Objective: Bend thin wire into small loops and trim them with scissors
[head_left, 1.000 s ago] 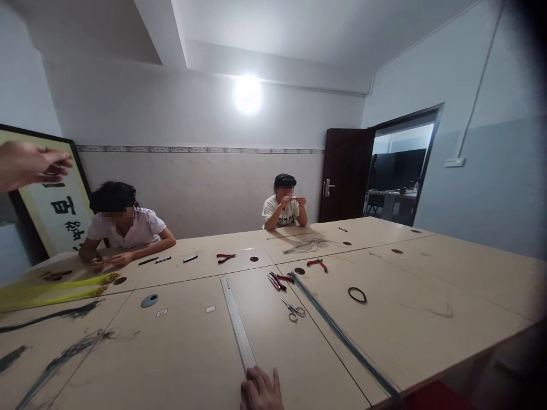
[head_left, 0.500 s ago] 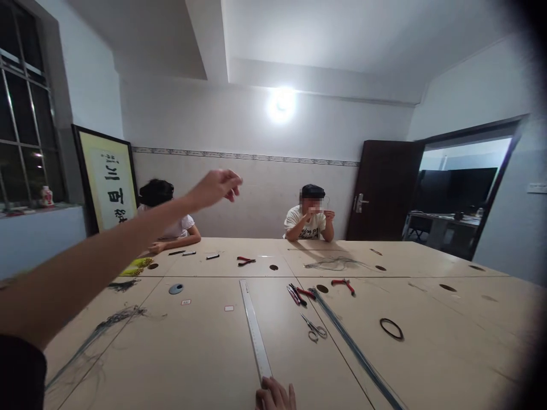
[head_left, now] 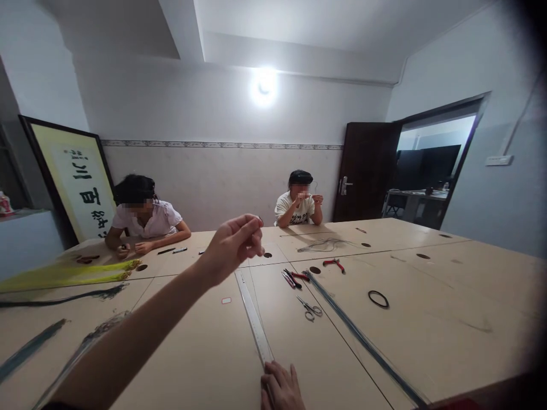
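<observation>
My left hand (head_left: 233,245) is stretched out above the table (head_left: 427,319), its thumb and fingertips pinched on something thin that I cannot make out. My right hand (head_left: 282,387) lies at the bottom edge, fingers spread flat on the near end of a long metal ruler (head_left: 253,316). Small scissors (head_left: 310,308) and red-handled pliers (head_left: 293,277) lie just right of the ruler. A long bundle of dark wires (head_left: 363,339) runs diagonally across the table.
Two people sit at the far side, one on the left (head_left: 143,219), one at the middle (head_left: 299,205) holding a wire up. Yellow strands (head_left: 64,274), dark strand bundles (head_left: 64,297), a black ring (head_left: 378,299) and more pliers (head_left: 333,263) lie about. An open door (head_left: 363,176) is at the right.
My left arm has swung from far left to the middle and come down, with the fingers still pinched. My right hand stays on the ruler's end. The view turned left and came back.
</observation>
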A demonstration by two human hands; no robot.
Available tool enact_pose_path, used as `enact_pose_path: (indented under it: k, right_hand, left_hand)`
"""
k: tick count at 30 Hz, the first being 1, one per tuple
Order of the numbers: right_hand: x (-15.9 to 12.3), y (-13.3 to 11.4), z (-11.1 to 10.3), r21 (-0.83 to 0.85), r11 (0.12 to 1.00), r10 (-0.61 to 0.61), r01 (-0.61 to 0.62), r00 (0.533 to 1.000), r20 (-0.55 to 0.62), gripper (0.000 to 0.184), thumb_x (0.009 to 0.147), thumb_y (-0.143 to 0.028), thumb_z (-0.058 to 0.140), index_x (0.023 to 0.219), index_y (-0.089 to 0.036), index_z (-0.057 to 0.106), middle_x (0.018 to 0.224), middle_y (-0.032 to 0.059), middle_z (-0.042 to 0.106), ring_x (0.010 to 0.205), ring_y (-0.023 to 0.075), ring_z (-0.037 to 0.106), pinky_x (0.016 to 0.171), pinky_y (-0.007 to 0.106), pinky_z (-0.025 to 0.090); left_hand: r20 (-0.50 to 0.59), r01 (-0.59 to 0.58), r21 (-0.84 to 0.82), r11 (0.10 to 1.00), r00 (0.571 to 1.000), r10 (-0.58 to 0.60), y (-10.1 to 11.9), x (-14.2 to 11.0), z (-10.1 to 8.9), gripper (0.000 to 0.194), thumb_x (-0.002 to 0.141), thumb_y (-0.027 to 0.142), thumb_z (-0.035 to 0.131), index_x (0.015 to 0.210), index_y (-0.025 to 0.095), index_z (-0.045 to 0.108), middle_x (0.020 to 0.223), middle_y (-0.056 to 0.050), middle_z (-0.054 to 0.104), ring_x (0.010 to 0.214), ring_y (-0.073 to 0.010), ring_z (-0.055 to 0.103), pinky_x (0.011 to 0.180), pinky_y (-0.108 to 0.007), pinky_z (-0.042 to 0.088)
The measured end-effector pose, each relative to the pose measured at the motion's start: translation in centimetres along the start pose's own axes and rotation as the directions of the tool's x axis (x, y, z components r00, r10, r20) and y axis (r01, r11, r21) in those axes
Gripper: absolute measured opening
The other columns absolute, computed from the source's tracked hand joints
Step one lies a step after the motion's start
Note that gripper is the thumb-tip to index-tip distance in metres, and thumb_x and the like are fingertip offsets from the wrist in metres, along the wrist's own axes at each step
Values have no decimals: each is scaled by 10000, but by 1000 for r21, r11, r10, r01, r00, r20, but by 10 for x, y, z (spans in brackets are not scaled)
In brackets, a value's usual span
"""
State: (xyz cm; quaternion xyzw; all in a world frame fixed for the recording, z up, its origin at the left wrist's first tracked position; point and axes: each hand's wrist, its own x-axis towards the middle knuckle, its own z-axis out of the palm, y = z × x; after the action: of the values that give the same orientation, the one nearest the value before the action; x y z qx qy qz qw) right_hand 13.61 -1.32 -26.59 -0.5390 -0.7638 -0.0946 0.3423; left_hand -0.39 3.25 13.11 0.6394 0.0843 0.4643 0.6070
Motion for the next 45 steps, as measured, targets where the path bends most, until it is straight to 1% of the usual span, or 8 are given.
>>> enact_pose_path:
  k: [9,15,20,23,26,32,38,45]
  right_hand:
    - [6,-10,-26,186,982,39,-41,999,19,114,882,-227,605,976,-177,643,1166,70,625,1145,264,553,972,552,427]
    - [27,-28,-58,426,889,219,-169,973,-71,164,942,-281,534,896,-158,632,1003,49,661,1029,205,612,862,416,523]
    - [67,-34,-143,618,759,353,-206,927,-124,250,971,-347,479,938,-148,626,870,26,663,825,160,648,727,343,537]
    - [89,-45,-211,711,695,334,-105,923,-190,242,974,-362,454,958,-195,629,902,35,667,886,173,637,780,354,519]
    - [103,-57,-262,771,637,314,-16,918,-240,243,949,-415,483,912,-234,640,848,32,656,850,182,616,753,347,511]
    - [114,-60,-289,846,531,296,-46,946,-135,297,905,-475,543,798,-224,658,749,17,643,739,163,600,660,302,496]
    - [107,-63,-291,853,507,338,-124,939,-64,273,857,-470,606,739,-227,646,678,-11,584,673,143,544,609,269,435]
    - [106,-59,-285,865,468,347,-181,938,8,199,843,-403,635,759,-223,642,716,-10,618,698,142,574,663,264,465]
  left_hand:
    - [146,96,-283,954,988,-56,-12,-52,43,191,870,295,624,745,156,580,493,91,505,370,-17,475,519,-178,464]
    - [127,-24,-83,996,991,34,-25,-59,46,169,933,270,534,798,179,580,584,60,622,468,-31,571,525,-153,460]
    - [95,-223,297,928,974,204,-33,-62,53,115,938,190,502,841,208,562,657,45,654,556,-62,618,525,-159,489]
    - [173,-421,552,720,902,395,-41,-61,55,134,905,84,519,899,206,575,722,18,667,671,-85,621,630,-200,489]
    - [374,-633,660,405,744,554,-51,-56,53,171,852,35,558,917,192,583,752,-10,682,678,-116,598,680,-267,454]
    - [677,-791,611,-38,497,543,-57,-50,46,179,872,72,473,979,142,598,799,-84,702,695,-175,632,699,-337,436]
    - [798,-809,551,-204,438,414,-49,-51,44,194,899,73,420,921,110,610,765,-97,720,649,-177,641,674,-344,462]
    - [827,-830,515,-213,417,376,-48,-49,45,168,885,60,455,915,61,620,771,-120,727,659,-185,663,648,-332,528]
